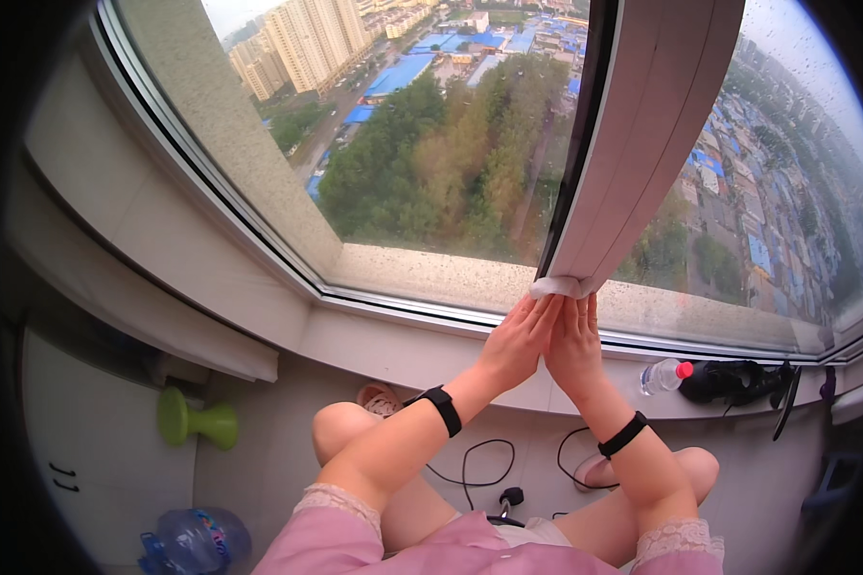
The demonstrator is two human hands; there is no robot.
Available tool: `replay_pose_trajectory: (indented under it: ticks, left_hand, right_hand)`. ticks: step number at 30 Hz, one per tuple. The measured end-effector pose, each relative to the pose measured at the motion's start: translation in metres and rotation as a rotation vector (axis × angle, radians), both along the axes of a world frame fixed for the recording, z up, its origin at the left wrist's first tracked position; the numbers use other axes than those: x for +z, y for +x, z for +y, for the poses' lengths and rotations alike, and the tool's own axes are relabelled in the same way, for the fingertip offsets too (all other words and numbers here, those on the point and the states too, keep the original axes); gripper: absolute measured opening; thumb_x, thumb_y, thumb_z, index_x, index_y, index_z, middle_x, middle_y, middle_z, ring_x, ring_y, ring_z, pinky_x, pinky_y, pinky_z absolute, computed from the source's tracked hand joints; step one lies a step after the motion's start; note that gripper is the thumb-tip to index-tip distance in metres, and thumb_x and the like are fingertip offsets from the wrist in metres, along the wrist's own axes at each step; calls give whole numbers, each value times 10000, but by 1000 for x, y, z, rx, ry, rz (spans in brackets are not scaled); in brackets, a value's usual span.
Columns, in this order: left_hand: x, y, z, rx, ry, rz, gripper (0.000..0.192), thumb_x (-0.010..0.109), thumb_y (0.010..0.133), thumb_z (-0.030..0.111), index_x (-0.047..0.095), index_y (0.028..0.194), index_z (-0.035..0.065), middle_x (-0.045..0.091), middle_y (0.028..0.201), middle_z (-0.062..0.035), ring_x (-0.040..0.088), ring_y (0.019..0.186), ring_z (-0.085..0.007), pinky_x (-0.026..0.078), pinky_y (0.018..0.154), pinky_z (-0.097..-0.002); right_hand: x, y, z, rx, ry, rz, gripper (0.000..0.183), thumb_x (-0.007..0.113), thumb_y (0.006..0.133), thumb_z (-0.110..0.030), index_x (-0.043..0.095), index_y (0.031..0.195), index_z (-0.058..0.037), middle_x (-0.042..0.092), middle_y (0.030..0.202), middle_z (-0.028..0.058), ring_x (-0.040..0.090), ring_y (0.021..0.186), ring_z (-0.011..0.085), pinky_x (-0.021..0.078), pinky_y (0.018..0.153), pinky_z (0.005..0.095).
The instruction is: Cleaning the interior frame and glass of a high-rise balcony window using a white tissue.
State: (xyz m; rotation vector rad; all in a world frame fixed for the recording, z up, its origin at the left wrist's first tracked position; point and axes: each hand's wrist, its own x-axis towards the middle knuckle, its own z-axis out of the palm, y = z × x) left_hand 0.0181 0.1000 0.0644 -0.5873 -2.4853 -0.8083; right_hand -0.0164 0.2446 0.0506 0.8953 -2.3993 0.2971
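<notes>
A folded white cloth or tissue [559,287] lies against the foot of the wide white window mullion [640,129]. Side by side, my left hand [521,341] and my right hand [574,341] press it there with extended fingertips; the thumbs are close together. The palms face the frame and cannot be seen. Black bands circle both forearms. Window glass [439,144] stands on the left of the mullion and a second, wet pane [748,187] on its right. Below the hands runs the pale window sill [403,345].
On the sill to the right are a plastic bottle with a red cap [663,376] and a black item [726,381]. Black cables [489,442] lie on the floor between my legs. A green stool [195,419] and a large water bottle [198,540] are at the lower left.
</notes>
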Motion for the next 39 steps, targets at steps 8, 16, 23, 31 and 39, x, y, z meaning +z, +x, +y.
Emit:
replay_pose_trajectory:
  ticks: [8,16,23,31,39]
  left_hand:
    - [-14,9,9,48,-43,-45,759,546,817,-30,270,1524,-14,324,1567,-196,324,1436,-389,335,1153,-450]
    - [80,-17,11,80,89,222,710,612,839,39,352,1499,15,409,1532,-147,394,1401,-377,370,1133,-444]
    - [92,-21,3,32,136,245,634,584,868,45,397,1472,11,464,1491,-146,445,1364,-376,372,1139,-459]
    - [54,-10,9,71,103,156,608,587,868,48,421,1451,2,477,1477,-156,453,1352,-395,376,1127,-470]
    - [14,4,7,89,-131,39,710,561,850,14,321,1518,21,416,1525,-159,371,1412,-375,245,1195,-491]
  right_hand:
    - [-4,10,5,1,27,-68,628,591,855,-96,407,1430,77,357,1512,243,277,1458,404,224,1201,543]
    - [93,-3,-9,-34,-140,96,683,599,849,-99,371,1474,54,323,1535,263,255,1466,417,185,1200,568]
    - [101,-5,-19,-62,-185,166,637,604,853,-107,418,1437,64,401,1479,272,318,1441,390,239,1184,592]
    - [55,-3,-12,-30,-115,164,588,573,891,-133,428,1419,82,402,1480,255,341,1431,376,261,1181,585]
    - [8,8,3,-63,45,-23,674,621,844,-104,377,1441,90,346,1512,257,281,1456,395,237,1186,555]
